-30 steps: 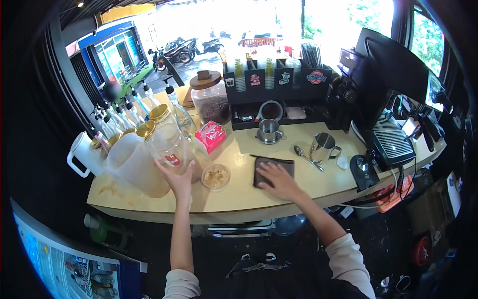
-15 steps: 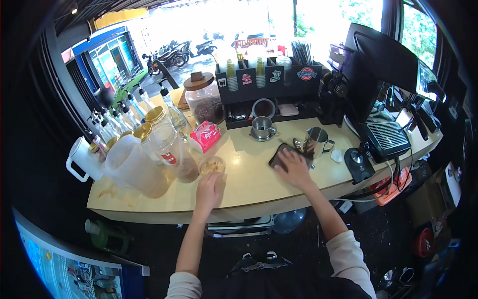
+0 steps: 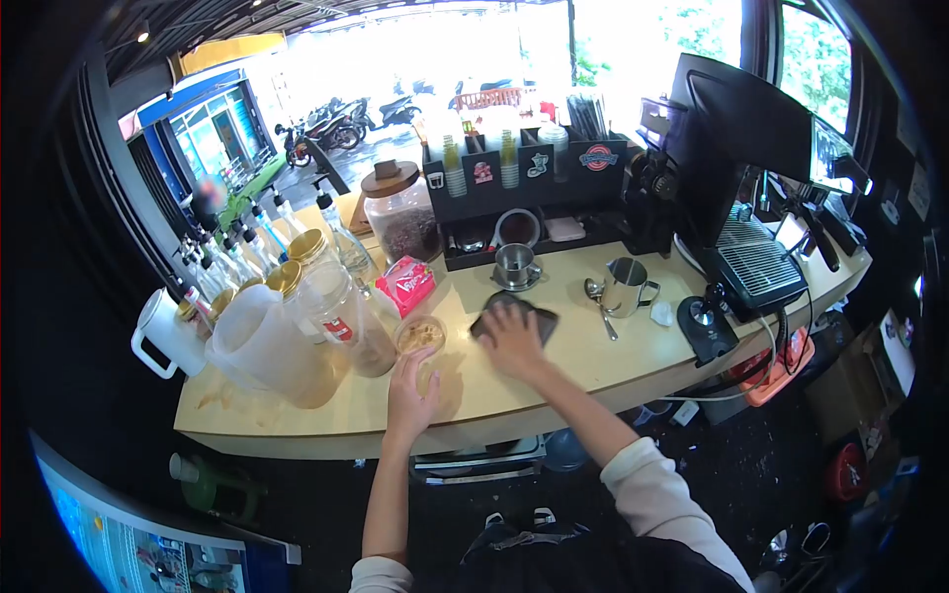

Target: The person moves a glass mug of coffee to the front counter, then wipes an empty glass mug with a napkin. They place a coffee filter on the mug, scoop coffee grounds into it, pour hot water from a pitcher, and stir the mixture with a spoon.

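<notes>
My left hand (image 3: 407,400) is at a clear cup (image 3: 422,334) with light-brown, foamy-looking contents. Its fingers curl against the near left side of the cup and the thumb is at the right; part of the cup is hidden. My right hand (image 3: 514,344) lies flat with fingers spread on a folded dark cloth (image 3: 543,324), pressing it to the counter. Just behind the cloth a small metal cup (image 3: 515,263) stands on a saucer. To the right are a steel milk pitcher (image 3: 625,287) and a spoon (image 3: 607,323).
A pink tissue pack (image 3: 405,285) lies behind the clear cup. On the left stand a large plastic pitcher (image 3: 262,346), a clear jar (image 3: 346,316) and several pump bottles. A black cup organizer (image 3: 534,188) is at the back; an espresso machine (image 3: 756,252) stands right.
My right hand has slid the dark cloth left across the counter, away from the milk pitcher, uncovering the spoon. My left hand stays at the cup, its thumb now further from the fingers.
</notes>
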`<control>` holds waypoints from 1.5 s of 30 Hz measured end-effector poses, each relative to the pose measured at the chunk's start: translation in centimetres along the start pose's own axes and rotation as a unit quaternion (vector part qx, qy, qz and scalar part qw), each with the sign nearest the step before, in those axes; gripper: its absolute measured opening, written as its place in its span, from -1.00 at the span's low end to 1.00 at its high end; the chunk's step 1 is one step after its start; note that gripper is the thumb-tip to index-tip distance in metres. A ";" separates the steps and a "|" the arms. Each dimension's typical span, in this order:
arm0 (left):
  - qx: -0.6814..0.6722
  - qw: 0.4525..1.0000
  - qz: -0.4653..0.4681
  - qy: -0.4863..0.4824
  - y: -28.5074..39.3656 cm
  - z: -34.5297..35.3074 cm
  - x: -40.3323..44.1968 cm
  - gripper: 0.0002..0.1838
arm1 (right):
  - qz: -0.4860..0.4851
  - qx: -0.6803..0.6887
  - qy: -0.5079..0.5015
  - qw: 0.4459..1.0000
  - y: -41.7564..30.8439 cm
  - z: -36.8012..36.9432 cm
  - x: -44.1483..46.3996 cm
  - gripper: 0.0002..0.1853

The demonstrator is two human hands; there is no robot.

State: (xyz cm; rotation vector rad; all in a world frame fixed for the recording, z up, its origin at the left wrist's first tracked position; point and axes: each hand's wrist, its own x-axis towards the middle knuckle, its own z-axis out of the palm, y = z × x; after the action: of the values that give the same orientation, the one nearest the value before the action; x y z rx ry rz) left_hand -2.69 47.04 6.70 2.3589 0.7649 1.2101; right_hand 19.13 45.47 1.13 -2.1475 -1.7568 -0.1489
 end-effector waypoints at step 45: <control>-0.205 0.941 0.182 -0.196 10.9 14.7 -5.1 -0.90 | 0.100 0.248 0.333 0.904 11.6 -8.9 -27.1 -0.86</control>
State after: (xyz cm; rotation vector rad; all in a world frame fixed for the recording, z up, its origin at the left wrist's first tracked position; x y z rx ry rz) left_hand 10.21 34.10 1.39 2.3195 -0.0588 0.8674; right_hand 25.63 15.45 -1.28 -1.6175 -1.0327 -0.3032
